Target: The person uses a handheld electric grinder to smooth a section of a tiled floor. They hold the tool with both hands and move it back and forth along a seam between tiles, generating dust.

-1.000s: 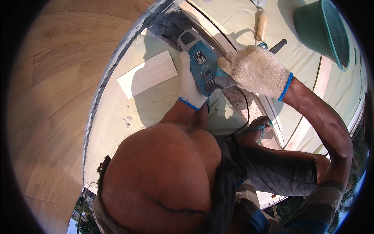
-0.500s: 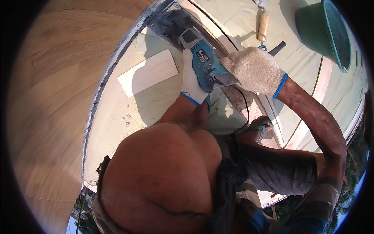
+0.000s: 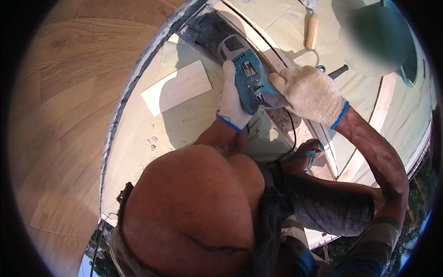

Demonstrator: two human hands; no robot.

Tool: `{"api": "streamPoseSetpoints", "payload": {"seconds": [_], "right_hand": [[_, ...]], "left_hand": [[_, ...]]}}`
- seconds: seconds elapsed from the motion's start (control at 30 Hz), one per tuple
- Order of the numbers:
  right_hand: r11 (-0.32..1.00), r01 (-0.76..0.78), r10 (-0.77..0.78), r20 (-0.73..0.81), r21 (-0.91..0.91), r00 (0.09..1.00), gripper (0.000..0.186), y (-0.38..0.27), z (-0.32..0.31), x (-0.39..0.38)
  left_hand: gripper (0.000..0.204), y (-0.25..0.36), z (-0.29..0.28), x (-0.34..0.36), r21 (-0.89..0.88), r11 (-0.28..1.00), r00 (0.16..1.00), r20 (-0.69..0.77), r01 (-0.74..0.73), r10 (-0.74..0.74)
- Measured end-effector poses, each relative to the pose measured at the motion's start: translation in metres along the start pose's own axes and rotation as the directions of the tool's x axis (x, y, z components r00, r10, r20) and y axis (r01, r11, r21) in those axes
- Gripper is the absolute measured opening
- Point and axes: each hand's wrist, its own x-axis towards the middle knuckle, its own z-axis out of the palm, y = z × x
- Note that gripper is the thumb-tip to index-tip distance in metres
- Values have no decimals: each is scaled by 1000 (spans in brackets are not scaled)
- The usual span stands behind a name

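A teal and grey power tool [image 3: 256, 90] with a black cord lies angled in my grip, its grey front in the rough channel [image 3: 205, 34] along the board edge. My left hand [image 3: 230, 97], in a white knit glove with a blue cuff, is closed round the tool's left side. My right hand [image 3: 309, 92], gloved alike, grips the right side, thumb on the body. A black bar handle [image 3: 338, 71] sticks out beyond that glove; its attachment is hidden. A pale rectangular panel [image 3: 177, 90] lies left of the tool, partly shaded.
A curved wooden surface [image 3: 60, 138] fills the left side. A wooden-handled tool [image 3: 312, 32] lies at top right beside a green bucket [image 3: 408, 67], partly blurred. My sandalled foot [image 3: 307, 154] stands near the cord and a pale rail [image 3: 325, 147]. Small debris [image 3: 152, 143] lies on the pale sheet.
The power tool and both hands have shifted slightly right, and a little down in the latest half second. Both hands keep their grip.
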Motion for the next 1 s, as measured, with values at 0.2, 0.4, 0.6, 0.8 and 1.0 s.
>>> {"api": "streamPoseSetpoints", "payload": {"seconds": [0.2, 0.4, 0.6, 0.8, 1.0], "right_hand": [[997, -70, 74, 101, -34, 992, 54, 3, 3, 24], [992, -125, 123, 153, 3, 981, 61, 9, 14, 42], [999, -36, 34, 45, 41, 998, 40, 7, 11, 22], [999, 5, -5, 3, 40, 1000, 41, 1, 10, 4], [998, -28, 31, -66, 51, 997, 48, 1, 31, 14]], "left_hand": [[78, 14, -8, 20, 7, 999, 999, 8, -46, 46], [77, 27, -18, 33, -12, 1000, 1000, 10, -8, 8], [74, 15, -8, 14, -78, 997, 1000, 3, 21, -21], [68, 2, -9, 1, -69, 997, 999, -9, 41, -42], [69, 16, -16, 14, -33, 999, 999, -4, 37, -37]]}}
